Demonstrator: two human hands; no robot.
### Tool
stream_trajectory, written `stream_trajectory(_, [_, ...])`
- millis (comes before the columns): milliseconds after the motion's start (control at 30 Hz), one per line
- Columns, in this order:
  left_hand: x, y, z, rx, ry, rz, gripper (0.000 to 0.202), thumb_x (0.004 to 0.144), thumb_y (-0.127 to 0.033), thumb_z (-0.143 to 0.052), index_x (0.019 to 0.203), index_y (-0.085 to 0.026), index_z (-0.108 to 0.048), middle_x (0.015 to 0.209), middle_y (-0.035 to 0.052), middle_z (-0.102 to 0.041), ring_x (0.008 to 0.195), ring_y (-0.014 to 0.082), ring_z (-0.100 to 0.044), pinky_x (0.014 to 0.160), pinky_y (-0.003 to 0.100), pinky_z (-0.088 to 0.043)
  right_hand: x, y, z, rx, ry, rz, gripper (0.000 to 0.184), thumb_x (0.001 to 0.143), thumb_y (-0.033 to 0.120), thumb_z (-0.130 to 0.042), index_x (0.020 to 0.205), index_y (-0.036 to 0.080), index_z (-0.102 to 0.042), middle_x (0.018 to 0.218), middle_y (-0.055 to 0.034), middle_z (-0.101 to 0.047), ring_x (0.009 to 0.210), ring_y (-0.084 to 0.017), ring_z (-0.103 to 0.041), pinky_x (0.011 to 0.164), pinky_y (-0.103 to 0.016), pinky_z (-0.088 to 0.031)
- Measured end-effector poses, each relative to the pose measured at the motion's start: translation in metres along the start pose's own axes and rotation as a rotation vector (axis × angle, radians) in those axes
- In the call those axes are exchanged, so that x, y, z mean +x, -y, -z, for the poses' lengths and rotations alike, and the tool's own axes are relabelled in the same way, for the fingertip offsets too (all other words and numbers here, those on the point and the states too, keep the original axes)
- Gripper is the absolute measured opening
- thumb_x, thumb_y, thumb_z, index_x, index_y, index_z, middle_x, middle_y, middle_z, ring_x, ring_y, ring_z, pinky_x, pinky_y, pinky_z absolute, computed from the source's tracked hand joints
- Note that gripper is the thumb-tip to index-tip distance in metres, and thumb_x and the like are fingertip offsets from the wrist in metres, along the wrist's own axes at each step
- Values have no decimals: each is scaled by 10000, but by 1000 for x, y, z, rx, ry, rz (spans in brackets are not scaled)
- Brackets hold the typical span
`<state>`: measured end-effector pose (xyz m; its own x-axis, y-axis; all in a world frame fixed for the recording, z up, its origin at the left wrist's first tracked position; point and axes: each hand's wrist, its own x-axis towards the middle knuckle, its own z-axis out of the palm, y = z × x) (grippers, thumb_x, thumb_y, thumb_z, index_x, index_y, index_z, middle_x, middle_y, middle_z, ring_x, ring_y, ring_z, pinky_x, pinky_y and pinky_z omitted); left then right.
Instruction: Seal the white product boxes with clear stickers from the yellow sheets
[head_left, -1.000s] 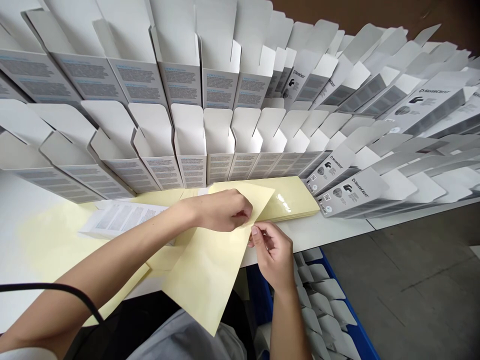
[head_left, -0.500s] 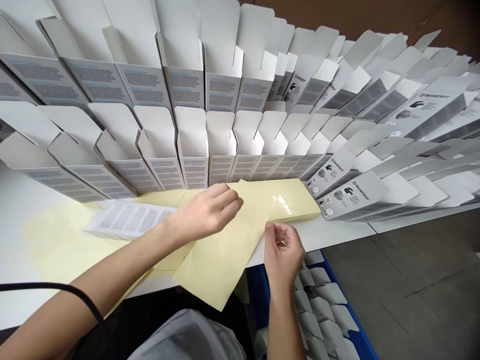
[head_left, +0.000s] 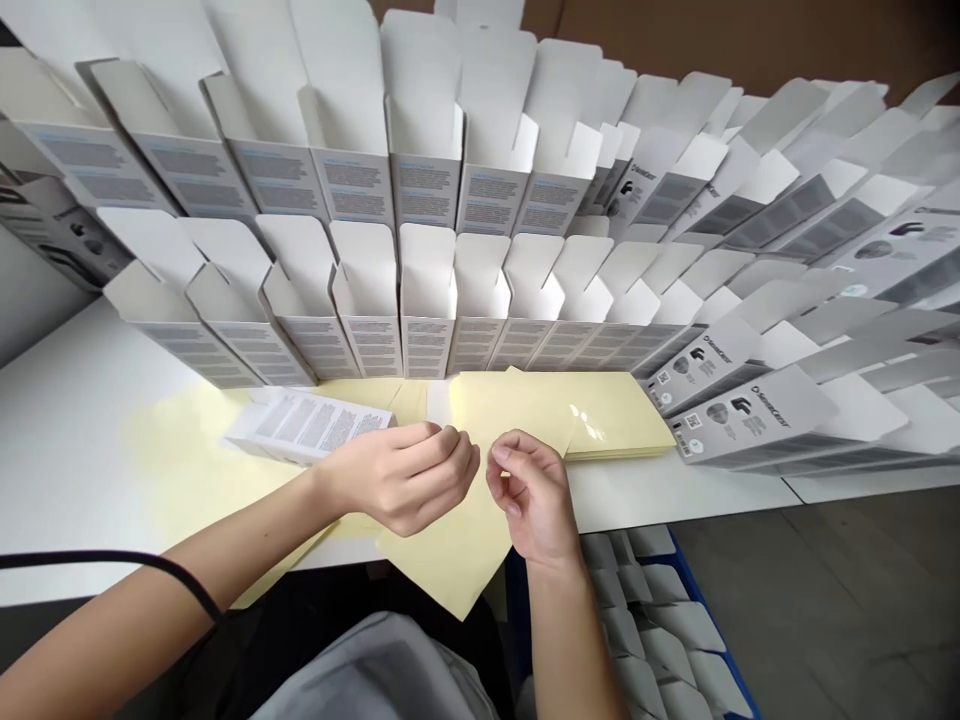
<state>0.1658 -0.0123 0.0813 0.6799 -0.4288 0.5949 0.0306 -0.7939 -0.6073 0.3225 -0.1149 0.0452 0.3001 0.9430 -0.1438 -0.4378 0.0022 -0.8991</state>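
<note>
My left hand (head_left: pixel 409 478) is closed, its fingers curled together above a yellow sheet (head_left: pixel 442 560) that hangs over the table's front edge. Close by on its right, my right hand (head_left: pixel 534 495) has thumb and fingertips pinched together. The hands are a small gap apart; anything between their fingertips is too small or hidden to make out. Under and behind them lies a stack of yellow sheets (head_left: pixel 622 415) with glossy reflections. A closed-looking white carton (head_left: pixel 304 425) with grey print lies on its side beyond my left forearm.
Rows of upright white cartons (head_left: pixel 427 345) with raised flaps line the back of the white table (head_left: pixel 67 420). More printed cartons (head_left: pixel 757 420) stand at the right. Below the table edge, a blue crate (head_left: pixel 701 590) holds several cartons. A black cable (head_left: pixel 112 557) crosses at left.
My right hand has moved left and turned towards my left hand, so their fingertips are now close together. The view has shifted a little to the left.
</note>
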Motion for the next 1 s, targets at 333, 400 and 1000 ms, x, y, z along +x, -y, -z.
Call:
stream_trajectory(333, [-63,-47,16,163,249,801,512,823,-416,-680,1173,-51,-605,1069,190,-718,1014,341,-669,783,444,-511,16,-14,-8,-158,25,52,209,745,349,-721,643,169,-694,596,-17,-599,482,-67,-443,402,-194,-223])
stream_trajectory(400, [-69,-58,14,204,356,978,607,822,-475,-645,1240,-41,-570,1203,225,-673,1132,391,-623,915,506,-467,21,-17,-17,-147,69,39,219,766,365,-701,666,171,-712,625,-28,-623,495,-72,-462,413,-199,-246])
stream_trajectory(1000, [-80,-77,-7,275,352,1053,596,824,-309,-586,1340,-21,-507,1304,259,-617,1212,401,-590,1008,518,-390,52,-52,-59,-156,216,-180,311,695,403,-798,622,162,-616,593,9,-579,481,-57,-430,430,-192,-271])
